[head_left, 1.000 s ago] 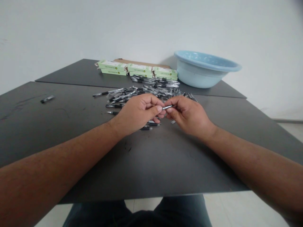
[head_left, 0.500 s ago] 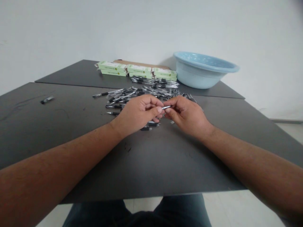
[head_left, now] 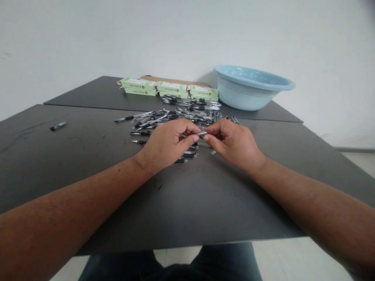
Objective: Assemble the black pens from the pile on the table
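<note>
Between my two hands, above the near side of the pen pile, is a pen point(head_left: 202, 133), of which only a short shiny section shows. My left hand point(head_left: 172, 140) pinches it from the left with thumb and fingers. From the other side my right hand point(head_left: 234, 142) grips it, thumb and forefinger closed. Most of the pen is hidden by the fingers. A heap of loose pens point(head_left: 187, 114), clear-barrelled with black grips, lies on the dark table just beyond and partly under my hands.
Several green-and-white boxes point(head_left: 139, 91) are stacked in a row at the back. To their right stands a light blue basin point(head_left: 244, 93). A bundle of pens point(head_left: 175, 100) lies before the boxes. One short pen piece point(head_left: 58, 125) rests at far left on the dark table point(head_left: 187, 210).
Both hands stay together over the pile. The fingers have shifted slightly on the pen, and its visible shiny section now sits a little further left.
</note>
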Available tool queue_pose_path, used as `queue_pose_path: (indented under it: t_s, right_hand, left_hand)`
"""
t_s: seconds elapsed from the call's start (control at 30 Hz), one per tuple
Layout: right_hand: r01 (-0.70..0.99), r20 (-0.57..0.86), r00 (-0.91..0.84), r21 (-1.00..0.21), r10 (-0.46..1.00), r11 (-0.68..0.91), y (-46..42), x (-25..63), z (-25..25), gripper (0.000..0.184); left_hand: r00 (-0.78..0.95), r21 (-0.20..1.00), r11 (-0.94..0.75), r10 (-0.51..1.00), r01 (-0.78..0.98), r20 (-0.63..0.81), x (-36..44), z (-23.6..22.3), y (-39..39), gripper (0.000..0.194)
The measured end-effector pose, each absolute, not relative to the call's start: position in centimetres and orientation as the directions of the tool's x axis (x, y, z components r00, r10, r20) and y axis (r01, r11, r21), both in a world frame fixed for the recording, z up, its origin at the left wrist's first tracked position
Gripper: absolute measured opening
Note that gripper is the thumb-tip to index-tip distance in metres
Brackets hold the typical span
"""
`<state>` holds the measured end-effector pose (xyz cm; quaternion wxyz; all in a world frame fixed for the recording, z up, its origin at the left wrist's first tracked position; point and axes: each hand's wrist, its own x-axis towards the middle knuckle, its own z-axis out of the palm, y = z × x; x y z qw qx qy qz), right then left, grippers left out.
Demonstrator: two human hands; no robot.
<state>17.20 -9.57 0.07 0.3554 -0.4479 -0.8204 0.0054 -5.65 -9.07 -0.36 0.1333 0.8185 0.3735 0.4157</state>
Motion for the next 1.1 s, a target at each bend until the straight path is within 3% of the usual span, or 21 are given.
queue_pose_path:
  t_s: [0.23, 0.33, 0.47, 0.67, 1.1]
  right_hand:
    - [0.694, 0.557, -0.522, -0.163, 0.646, 0.702, -9.2, 17.5, 0.0, 0.017]
    - [0.648, 0.554, -0.566, -0.159, 0.611, 0.744, -9.1, 17.6, 0.1, 0.018]
    - [0.603, 0.601, -0.572, -0.153, 0.558, 0.783, -9.2, 17.6, 0.3, 0.016]
    - [0.546, 0.677, -0.551, -0.149, 0.487, 0.825, -9.2, 17.6, 0.3, 0.015]
    - [0.585, 0.629, -0.548, -0.183, 0.551, 0.79, -9.6, 17.8, 0.5, 0.019]
  left_hand:
    - [0.427, 0.501, -0.719, 0.692, 0.482, 0.582, -5.9, -0.3, -8.7, 0.015]
    - [0.413, 0.653, -0.645, 0.761, 0.396, 0.501, -5.8, -0.6, -8.4, 0.017]
    - [0.446, 0.908, -0.409, 0.833, 0.097, 0.327, -5.5, -1.3, -8.2, 0.028]
    - [0.521, 0.975, -0.14, 0.827, -0.173, 0.211, -5.4, -1.7, -8.0, 0.029]
    - [0.466, 0.941, -0.338, 0.833, -0.002, 0.3, -5.5, -0.8, -8.3, 0.026]
